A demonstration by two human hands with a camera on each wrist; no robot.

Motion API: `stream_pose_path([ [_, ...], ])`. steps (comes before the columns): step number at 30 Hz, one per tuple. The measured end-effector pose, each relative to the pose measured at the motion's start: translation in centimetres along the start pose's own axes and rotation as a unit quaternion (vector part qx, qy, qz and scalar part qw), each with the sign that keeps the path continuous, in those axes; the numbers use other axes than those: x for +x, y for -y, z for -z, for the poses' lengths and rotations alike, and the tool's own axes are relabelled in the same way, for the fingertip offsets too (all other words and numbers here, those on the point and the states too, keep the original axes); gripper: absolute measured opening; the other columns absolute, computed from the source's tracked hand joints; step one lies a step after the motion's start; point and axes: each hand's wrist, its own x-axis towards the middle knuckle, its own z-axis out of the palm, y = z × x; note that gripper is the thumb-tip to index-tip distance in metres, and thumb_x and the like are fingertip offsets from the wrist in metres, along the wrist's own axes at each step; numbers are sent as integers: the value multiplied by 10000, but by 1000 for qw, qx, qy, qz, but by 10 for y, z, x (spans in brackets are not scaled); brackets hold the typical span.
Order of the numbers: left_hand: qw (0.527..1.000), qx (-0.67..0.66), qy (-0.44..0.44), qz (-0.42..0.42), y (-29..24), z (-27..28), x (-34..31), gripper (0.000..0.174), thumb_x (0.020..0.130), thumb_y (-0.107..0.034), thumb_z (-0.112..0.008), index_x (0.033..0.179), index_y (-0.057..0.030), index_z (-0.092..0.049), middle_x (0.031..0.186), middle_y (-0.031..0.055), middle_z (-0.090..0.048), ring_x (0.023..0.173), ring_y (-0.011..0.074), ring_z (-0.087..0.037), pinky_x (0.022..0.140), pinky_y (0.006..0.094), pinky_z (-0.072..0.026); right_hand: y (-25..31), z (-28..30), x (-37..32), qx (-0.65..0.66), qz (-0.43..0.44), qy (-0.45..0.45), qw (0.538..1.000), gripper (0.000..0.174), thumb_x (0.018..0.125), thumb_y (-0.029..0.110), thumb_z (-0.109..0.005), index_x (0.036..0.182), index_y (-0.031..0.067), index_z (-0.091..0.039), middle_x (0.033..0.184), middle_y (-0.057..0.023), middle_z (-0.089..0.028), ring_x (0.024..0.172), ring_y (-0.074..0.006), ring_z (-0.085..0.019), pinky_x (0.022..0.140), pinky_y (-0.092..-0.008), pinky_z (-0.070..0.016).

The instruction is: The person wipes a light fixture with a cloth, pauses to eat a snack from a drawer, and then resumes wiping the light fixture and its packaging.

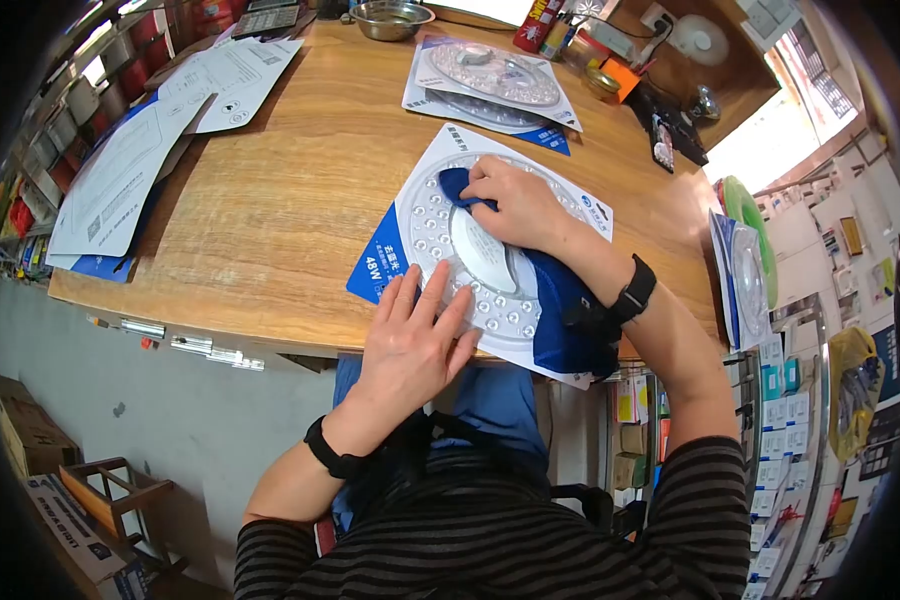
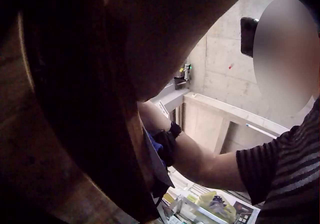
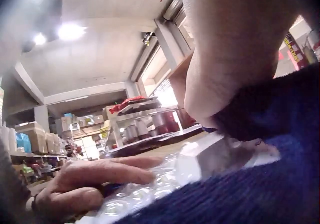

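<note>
A packaged round LED light panel (image 1: 432,222) lies on the wooden table in the head view, its clear blister showing rings of lenses on a white and blue card. My right hand (image 1: 518,203) grips a bunched corner of a dark blue cloth (image 1: 560,305) on top of the blister. The rest of that cloth trails under the right wrist and over the card's near right edge. With fingers straight and spread, my left hand (image 1: 407,345) rests on the near left edge of the package. In the right wrist view the cloth's ribbed weave fills the lower right; the left wrist view hides the left fingers.
Another stack of packaged light panels (image 1: 490,80) lies at the back of the table. White cards (image 1: 120,190) lie along the left side. A metal bowl (image 1: 390,20) and a red spray can (image 1: 538,25) stand at the far edge. One more package (image 1: 745,280) leans at the right edge.
</note>
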Motion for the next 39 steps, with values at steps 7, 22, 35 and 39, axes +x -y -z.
stream_pose_path([
  [7, 1000, 9, 5, -7, -2, 0, 1, 407, 767, -273, -695, 1109, -64, -623, 1263, 198, -527, 1108, 406, -524, 980, 474, -391, 45, 4, -13, -151, 145, 35, 977, 60, 658, 71, -613, 705, 35, -624, 843, -82, -549, 786, -238, -601, 599, -354, -521],
  [22, 998, 38, 45, 17, -4, -1, 0, 521, 790, -291, -679, 1172, 30, -531, 1298, 200, -503, 1174, 398, -485, 1024, 462, -348, 57, 9, -87, -132, 174, -27, 976, 118, 682, 133, -615, 665, 19, -643, 838, -80, -537, 744, -224, -578, 561, -326, -516],
  [35, 998, 40, 46, 15, -7, 0, 1, 475, 763, -179, -681, 1172, 5, -525, 1310, 192, -506, 1197, 399, -475, 1020, 462, -359, 18, 43, -183, 769, -193, -257, 552, 295, 884, 59, -469, 1129, -73, -568, 1063, -127, -635, 943, -191, -616, 862, -313, -485],
  [39, 998, 51, 39, 14, -10, 0, 1, 459, 753, -131, -693, 1164, 3, -539, 1296, 197, -516, 1194, 392, -483, 1006, 449, -381, 9, 37, -197, 818, -167, -264, 483, 297, 888, 70, -469, 1128, -75, -566, 1078, -147, -633, 957, -208, -618, 868, -329, -490],
])
